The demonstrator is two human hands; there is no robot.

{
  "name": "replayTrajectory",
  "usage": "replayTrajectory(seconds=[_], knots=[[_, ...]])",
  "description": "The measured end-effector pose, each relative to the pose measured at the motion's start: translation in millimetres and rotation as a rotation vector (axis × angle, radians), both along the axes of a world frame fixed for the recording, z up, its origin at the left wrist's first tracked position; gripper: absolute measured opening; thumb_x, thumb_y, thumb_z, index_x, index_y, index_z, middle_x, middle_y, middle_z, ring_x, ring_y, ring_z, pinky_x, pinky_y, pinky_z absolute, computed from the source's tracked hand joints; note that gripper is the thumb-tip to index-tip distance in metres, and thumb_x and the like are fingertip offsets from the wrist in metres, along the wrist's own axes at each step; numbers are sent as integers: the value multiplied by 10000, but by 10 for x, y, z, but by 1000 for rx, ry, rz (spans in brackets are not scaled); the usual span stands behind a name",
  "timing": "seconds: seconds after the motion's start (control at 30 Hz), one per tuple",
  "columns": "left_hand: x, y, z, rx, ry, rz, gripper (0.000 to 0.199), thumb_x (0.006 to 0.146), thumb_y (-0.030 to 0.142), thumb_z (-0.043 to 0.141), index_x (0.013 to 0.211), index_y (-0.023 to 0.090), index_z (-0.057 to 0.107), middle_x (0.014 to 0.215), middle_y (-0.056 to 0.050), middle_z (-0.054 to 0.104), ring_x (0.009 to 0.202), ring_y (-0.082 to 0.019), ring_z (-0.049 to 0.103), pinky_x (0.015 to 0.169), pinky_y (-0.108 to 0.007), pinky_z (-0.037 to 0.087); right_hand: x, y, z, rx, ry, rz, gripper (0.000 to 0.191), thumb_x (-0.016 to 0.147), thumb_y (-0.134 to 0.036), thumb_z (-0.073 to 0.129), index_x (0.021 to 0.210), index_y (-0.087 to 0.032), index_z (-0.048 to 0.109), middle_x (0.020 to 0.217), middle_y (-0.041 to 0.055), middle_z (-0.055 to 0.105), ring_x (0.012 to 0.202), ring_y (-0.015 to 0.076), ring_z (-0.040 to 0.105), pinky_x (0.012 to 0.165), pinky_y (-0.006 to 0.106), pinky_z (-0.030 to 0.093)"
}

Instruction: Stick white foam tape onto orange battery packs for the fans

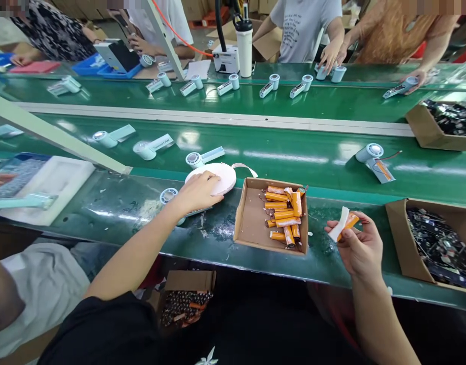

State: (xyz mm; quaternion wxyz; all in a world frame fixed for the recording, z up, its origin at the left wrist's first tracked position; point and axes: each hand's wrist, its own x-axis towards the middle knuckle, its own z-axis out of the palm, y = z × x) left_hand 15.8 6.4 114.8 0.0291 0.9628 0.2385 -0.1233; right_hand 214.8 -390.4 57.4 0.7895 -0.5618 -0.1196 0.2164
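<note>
My left hand [200,191] lies over a roll of white tape [227,177], its fingers curved on the top and near edge. The loose tape end sticks out to the right. Partly under my left forearm is a light-blue handheld fan [168,195]. In my right hand [362,248] an orange cylindrical battery [350,220] is pinched between thumb and fingers, with a white tape strip [339,225] on its left side. Between my hands stands a shallow cardboard box [251,218] holding several orange batteries [288,213], some with white strips.
Several light-blue fans [153,147] lie on the green conveyor belt [256,152], one open fan [377,162] showing an orange battery. A carton of dark circuit parts [396,228] stands at right. A slanted metal post [66,137] rises at left. Co-workers sit opposite and at left.
</note>
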Motion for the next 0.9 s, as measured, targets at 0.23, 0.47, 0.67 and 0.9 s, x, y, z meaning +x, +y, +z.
replayTrajectory(seconds=[0.23, 0.47, 0.67, 0.9], knots=[[-147, -378, 451, -200, -320, 121, 604, 905, 465, 640, 1428, 196, 504, 1376, -126, 641, 1319, -339, 553, 1079, -470, 495, -33, -35, 8, 19, 10, 20, 533, 752, -351, 954, 1169, -301, 625, 898, 70, 838, 788, 251, 826, 708, 294, 682], [-108, -742, 385, -187, -333, -166, 732, 844, 600, 765, 1427, 208, 559, 1519, -148, 547, 1433, -394, 451, 1251, -595, 343, -40, -54, -104, -9, 41, 34, 519, 768, -371, 943, 1167, -298, 618, 897, 69, 838, 782, 246, 826, 733, 302, 689], [-114, -802, 154, -264, -373, -216, 499, 940, 450, 703, 1385, 235, 634, 1452, -128, 582, 1399, -354, 517, 1225, -542, 418, -70, -3, -166, -16, 68, 34, 528, 754, -374, 951, 1160, -291, 624, 885, 61, 836, 787, 245, 826, 744, 305, 694], [53, -660, 202, -350, -563, -369, 359, 1032, 520, 568, 1176, 238, 737, 1280, -92, 723, 1226, -263, 647, 1135, -458, 498, -66, 107, -115, 0, 69, 61, 529, 759, -377, 946, 1162, -286, 615, 873, 64, 835, 793, 260, 827, 762, 354, 706]])
